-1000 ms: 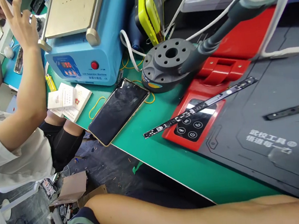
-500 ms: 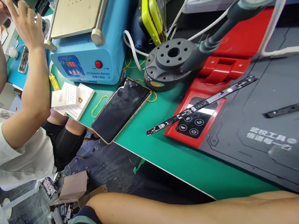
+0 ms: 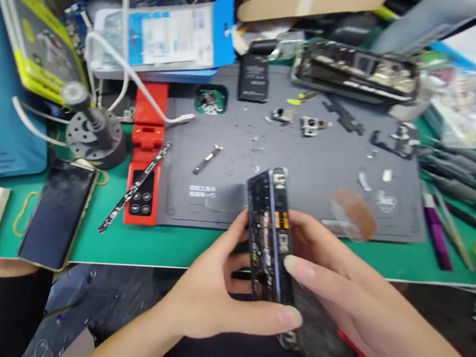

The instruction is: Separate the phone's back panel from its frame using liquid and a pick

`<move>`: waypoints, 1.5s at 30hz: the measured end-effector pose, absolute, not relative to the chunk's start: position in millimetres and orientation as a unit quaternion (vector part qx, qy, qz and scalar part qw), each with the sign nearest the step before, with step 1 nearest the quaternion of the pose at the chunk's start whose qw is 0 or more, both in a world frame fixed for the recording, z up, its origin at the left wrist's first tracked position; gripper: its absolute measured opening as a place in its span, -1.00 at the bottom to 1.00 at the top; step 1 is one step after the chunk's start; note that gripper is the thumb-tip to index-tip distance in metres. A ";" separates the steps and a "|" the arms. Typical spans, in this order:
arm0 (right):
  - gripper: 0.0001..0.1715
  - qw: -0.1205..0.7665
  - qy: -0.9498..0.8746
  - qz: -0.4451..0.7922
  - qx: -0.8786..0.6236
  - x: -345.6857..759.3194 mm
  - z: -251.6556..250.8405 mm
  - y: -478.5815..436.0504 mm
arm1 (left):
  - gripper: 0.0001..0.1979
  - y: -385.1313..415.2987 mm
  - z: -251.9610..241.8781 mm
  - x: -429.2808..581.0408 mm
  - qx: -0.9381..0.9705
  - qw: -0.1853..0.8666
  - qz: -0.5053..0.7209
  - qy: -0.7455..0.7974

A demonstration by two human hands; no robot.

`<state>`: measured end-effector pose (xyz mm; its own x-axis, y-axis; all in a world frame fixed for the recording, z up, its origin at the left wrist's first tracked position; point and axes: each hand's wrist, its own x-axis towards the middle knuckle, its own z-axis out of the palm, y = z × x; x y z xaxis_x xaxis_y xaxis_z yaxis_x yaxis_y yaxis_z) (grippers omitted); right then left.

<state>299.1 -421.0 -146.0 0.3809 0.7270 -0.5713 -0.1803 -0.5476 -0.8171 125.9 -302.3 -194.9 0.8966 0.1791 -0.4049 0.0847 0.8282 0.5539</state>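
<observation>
An opened phone (image 3: 265, 232) with bare inner parts and small connectors stands on edge between my hands, just in front of the bench edge. My left hand (image 3: 221, 300) closes on it from the left, thumb across its lower end and fingers behind. My right hand (image 3: 339, 276) grips its right side, with the thumb tip pressed to the edge. A dark, flat, sheet-like piece (image 3: 324, 329) lies below the right thumb; I cannot tell whether it is joined to the phone. Motion blur hides fine detail.
Beyond the hands lies a grey work mat (image 3: 221, 186) with scattered small parts, a battery (image 3: 253, 78) and another opened phone (image 3: 354, 70). At left are a dark-screened phone (image 3: 59, 213) and a grey round holder (image 3: 94, 137). Tweezers (image 3: 457, 182) lie at right.
The view has swung right, from the co-worker and blue machine to the mat. Both my hands and the opened phone they hold are now in view; before, only a forearm showed.
</observation>
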 end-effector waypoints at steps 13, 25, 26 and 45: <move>-0.07 0.471 -0.157 0.568 -0.656 301.7 -144.7 -417.8 | 0.26 -306.6 -185.8 131.4 0.280 0.927 0.036 0.249; -0.18 0.494 -0.154 0.565 -0.643 306.2 -157.4 -426.3 | 0.18 -307.1 -183.0 133.1 0.275 0.928 0.036 0.249; -0.17 0.494 -0.151 0.561 -0.647 306.1 -156.8 -426.1 | 0.17 -306.8 -182.3 133.4 0.276 0.928 0.036 0.248; -0.33 0.508 -0.193 0.552 -0.632 310.0 -164.5 -427.7 | 0.30 -305.3 -174.6 136.5 0.289 0.917 0.025 0.273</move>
<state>310.0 -427.7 -164.5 0.3151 0.8056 -0.5017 -0.3180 -0.4085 -0.8556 136.5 -305.3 -174.6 0.8500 0.2030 -0.4861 0.1127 0.8313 0.5443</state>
